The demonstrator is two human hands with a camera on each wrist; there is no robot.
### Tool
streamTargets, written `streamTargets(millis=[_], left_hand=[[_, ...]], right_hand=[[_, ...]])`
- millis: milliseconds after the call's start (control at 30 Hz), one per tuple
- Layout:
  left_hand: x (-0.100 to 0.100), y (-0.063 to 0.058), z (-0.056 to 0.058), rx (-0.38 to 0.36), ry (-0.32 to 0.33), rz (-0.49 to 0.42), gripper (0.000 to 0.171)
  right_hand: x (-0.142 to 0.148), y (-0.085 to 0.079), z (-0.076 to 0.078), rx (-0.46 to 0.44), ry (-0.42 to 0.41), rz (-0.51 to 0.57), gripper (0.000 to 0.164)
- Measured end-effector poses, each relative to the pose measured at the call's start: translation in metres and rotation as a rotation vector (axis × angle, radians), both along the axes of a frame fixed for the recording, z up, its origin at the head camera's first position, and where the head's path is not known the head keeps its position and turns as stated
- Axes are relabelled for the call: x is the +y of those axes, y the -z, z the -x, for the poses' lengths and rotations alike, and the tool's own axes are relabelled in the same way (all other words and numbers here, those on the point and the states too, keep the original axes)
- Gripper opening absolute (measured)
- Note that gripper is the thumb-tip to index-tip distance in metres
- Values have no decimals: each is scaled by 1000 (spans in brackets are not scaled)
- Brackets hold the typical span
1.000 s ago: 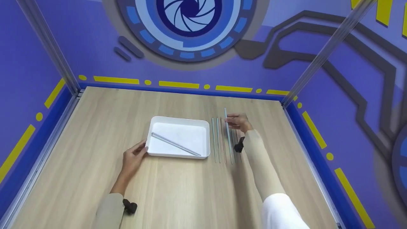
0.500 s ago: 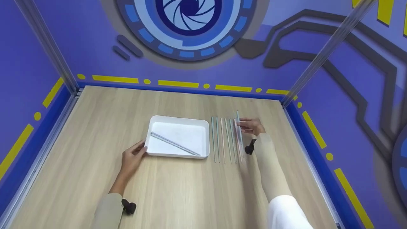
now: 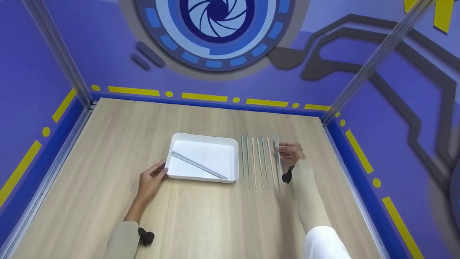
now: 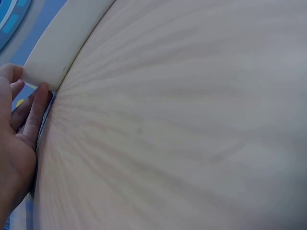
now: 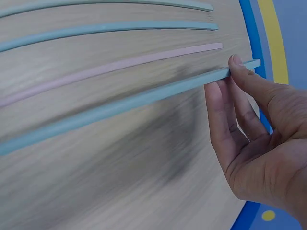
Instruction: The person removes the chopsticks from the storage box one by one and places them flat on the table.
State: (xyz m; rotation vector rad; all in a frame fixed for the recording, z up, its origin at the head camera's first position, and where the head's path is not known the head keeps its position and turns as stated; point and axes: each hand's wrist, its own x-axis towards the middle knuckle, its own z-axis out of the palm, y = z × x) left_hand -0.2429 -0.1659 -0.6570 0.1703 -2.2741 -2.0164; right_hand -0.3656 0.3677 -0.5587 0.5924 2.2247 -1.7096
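My right hand (image 3: 291,151) pinches a light-blue chopstick (image 5: 120,106) near its far end, thumb on top and fingers below. This chopstick lies at the right end of a row, roughly parallel to the others. Beside it is a pink chopstick (image 5: 134,62), then another blue chopstick (image 5: 110,28). My left hand (image 3: 149,180) holds the front-left corner of a white rectangular tray (image 3: 201,179) between thumb and fingers; the left wrist view shows the tray's side wall (image 4: 67,38). Two grey chopsticks (image 3: 199,165) lie together diagonally inside the tray.
Several pastel chopsticks, from a green one (image 3: 243,162) at the left, lie evenly spaced right of the tray on the wooden table (image 3: 194,219). Blue panels (image 3: 107,72) and metal posts (image 3: 377,57) border the table.
My right hand has moved right and toward me with the light-blue chopstick, from above the row to beyond its right end. My left hand keeps holding the tray corner.
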Motion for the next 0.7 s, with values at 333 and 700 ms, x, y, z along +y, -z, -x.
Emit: streamTargets(millis=[333, 700], left_hand=[[3, 2, 1, 0, -4, 22, 42], [1, 1, 2, -13, -14, 11, 40]], right_hand=[[-2, 21, 6, -68, 39, -60, 47], [-6, 38, 17, -6, 39, -141, 40]])
